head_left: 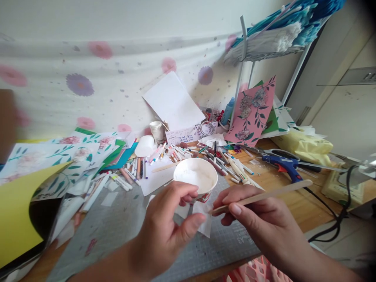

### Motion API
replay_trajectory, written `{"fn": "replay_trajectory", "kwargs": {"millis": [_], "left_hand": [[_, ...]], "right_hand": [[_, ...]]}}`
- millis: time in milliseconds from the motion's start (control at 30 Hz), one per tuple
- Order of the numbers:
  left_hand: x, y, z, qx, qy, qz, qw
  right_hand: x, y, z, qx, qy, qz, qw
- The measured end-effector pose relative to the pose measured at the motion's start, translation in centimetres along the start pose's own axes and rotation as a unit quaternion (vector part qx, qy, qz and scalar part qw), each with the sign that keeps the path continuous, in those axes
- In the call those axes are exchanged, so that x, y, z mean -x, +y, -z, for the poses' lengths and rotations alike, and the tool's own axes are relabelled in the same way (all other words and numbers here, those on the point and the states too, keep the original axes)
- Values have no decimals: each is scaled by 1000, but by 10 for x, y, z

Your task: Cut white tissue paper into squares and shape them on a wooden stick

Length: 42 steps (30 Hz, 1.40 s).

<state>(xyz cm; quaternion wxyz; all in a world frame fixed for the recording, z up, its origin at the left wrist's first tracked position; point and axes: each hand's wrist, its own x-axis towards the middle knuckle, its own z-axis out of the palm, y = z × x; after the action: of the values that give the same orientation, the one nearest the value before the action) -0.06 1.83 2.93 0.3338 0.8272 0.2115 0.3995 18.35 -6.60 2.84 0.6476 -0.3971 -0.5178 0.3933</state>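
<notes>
My left hand (167, 231) pinches a small white paper piece (205, 223) between thumb and fingers, just above the grey cutting mat (117, 227). My right hand (258, 219) grips a flat wooden stick (273, 194), whose near tip touches the paper piece. Right behind both hands stands a paper cup (196, 178) with white glue or paste in it.
Several markers and pens (141, 166) lie scattered behind the cup. A blue glue gun (283, 165) and scissors (274, 152) lie at right, with a black cable (337, 219). A pink flower card (252, 111) leans on a white rack (243, 62). Yellow paper (17, 211) lies at left.
</notes>
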Motion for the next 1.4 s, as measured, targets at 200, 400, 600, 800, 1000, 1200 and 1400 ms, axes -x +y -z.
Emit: {"fn": "replay_trajectory", "kwargs": {"millis": [200,400,600,800,1000,1200,1400], "left_hand": [[18,-8,-13,375,-117,325,860],[24,-19,-18,458,-73,364,808],[21,-17,-20,545,-50,378,747],[23,-19,-19,570,-53,368,733],[25,-20,-21,583,-50,375,719],[24,-19,-20,593,-52,367,715],[23,-19,-20,591,-52,368,716]], "right_hand": [[1,2,-1,41,-51,-25,998],[-1,7,-1,43,-56,-29,997],[-5,6,-6,47,-71,-14,996],[-6,7,-11,-4,-93,-19,995],[-3,8,-14,-12,-100,-14,995],[0,8,-16,-5,-92,-13,996],[2,8,-16,2,-71,-12,997]]}}
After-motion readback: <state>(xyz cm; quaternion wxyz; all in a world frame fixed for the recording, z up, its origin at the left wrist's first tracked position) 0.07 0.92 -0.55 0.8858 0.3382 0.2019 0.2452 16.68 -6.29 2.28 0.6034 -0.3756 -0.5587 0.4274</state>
